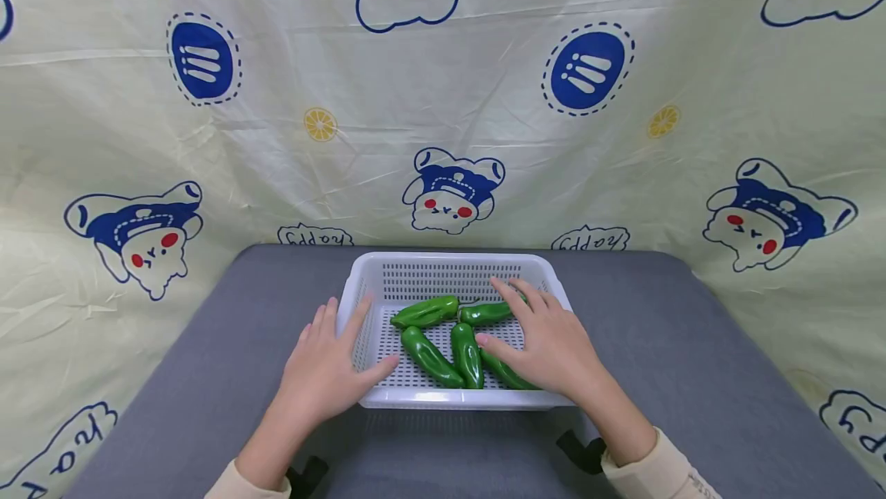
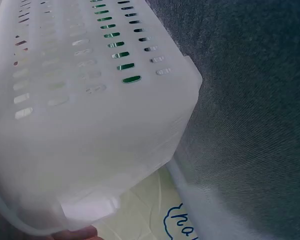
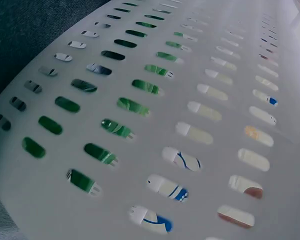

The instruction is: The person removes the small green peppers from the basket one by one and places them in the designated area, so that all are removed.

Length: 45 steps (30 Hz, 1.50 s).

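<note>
From where I stand, the white perforated basket (image 1: 471,400) lies lengthwise from left to right between the person's two hands, one at each short end. The left hand (image 1: 330,364) is spread across the left rim, thumb pointing inward, just short of the front-left green pepper (image 1: 431,357). The right hand (image 1: 550,334) reaches further in, fingers loosely extended over the back-right green pepper (image 1: 481,315) and front-right green pepper (image 1: 504,370), so it's the nearer one; I can't tell whether it touches them. The middle green pepper (image 1: 467,357) points front to back, while the back-left green pepper (image 1: 425,312) lies mostly crosswise. Underneath is a grey cloth-covered table (image 1: 644,322); behind hangs a pale curtain (image 1: 270,153) printed with upside-down cartoon bears.
</note>
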Each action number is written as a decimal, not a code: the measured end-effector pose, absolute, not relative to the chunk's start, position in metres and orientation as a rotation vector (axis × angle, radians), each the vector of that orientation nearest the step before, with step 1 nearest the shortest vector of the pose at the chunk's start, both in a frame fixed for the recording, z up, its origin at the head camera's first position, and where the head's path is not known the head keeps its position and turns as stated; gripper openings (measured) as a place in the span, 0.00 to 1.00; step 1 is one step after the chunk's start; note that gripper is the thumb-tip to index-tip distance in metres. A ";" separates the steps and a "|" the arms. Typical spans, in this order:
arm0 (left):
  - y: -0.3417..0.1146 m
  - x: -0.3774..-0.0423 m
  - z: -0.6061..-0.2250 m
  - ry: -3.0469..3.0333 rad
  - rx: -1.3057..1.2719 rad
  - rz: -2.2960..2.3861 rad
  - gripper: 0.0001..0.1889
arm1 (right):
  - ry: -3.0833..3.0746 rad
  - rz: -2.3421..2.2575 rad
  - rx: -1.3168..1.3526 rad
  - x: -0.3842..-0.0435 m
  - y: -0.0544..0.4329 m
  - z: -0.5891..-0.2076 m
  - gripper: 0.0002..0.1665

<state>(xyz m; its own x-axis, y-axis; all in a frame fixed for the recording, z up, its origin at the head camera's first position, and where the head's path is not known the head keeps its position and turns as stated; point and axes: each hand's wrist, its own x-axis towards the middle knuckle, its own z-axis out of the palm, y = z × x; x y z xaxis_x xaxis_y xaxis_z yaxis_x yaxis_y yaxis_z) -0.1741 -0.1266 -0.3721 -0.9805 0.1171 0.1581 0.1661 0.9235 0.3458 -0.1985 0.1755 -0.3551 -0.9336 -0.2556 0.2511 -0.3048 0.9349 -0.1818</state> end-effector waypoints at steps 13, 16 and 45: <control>-0.141 -0.163 -0.384 -3.005 -0.027 -0.925 0.61 | -2.964 0.286 0.474 -0.216 0.181 -0.359 0.54; -0.142 -0.164 -0.387 -2.982 -0.019 -1.004 0.64 | -3.014 0.302 0.522 -0.223 0.183 -0.361 0.54; -0.143 -0.168 -0.394 -2.938 -0.102 -1.239 0.68 | -3.419 0.287 0.797 -0.246 0.171 -0.395 0.59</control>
<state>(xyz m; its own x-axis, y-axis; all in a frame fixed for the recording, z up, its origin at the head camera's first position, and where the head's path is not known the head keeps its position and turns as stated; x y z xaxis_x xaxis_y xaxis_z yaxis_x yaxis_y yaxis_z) -0.1675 -0.1432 -0.3938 -0.9968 0.0779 -0.0197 0.0402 0.6963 0.7166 -0.2464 0.1712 -0.3953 -0.8296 -0.4539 -0.3251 -0.3935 0.8884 -0.2364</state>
